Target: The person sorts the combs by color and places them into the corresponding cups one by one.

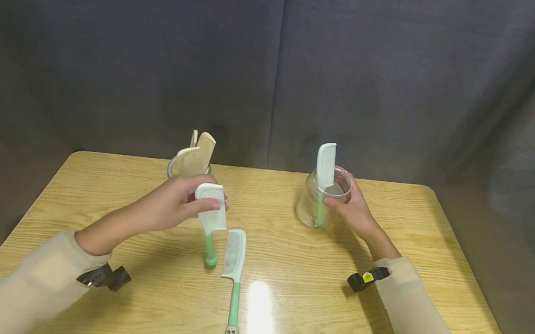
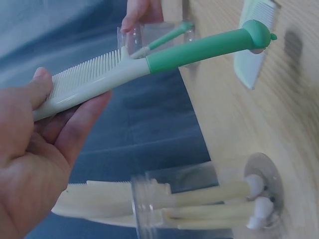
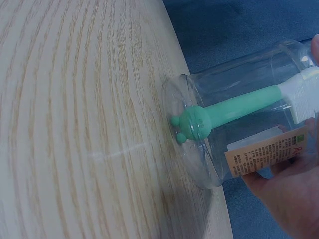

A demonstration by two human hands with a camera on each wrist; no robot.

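**One comb in, one in hand, one on the table**

My read: approx a third done w/ the green-handled combs. One white-and-green comb (image 1: 324, 180) already stands upright in the clear jar (image 1: 310, 213) at centre-right of the head view, handle down; the right wrist view shows its green knob end touching the jar bottom. My right hand (image 1: 356, 209) is wrapped around that jar's side, steadying it.

My left hand (image 1: 175, 204), centre-left, pinches a second comb (image 1: 210, 218) by its toothed head, thumb on top, fingers under; handle hangs down, tip near the table (image 1: 378, 325), whether touching I can't tell. Not in a jar yet.

A third comb (image 1: 234, 270) lies flat at lower centre, just beside the held one, untouched.

Other jar (image 2: 164, 199), behind my left hand, holds several cream-coloured combs (image 1: 196, 158), handles down.
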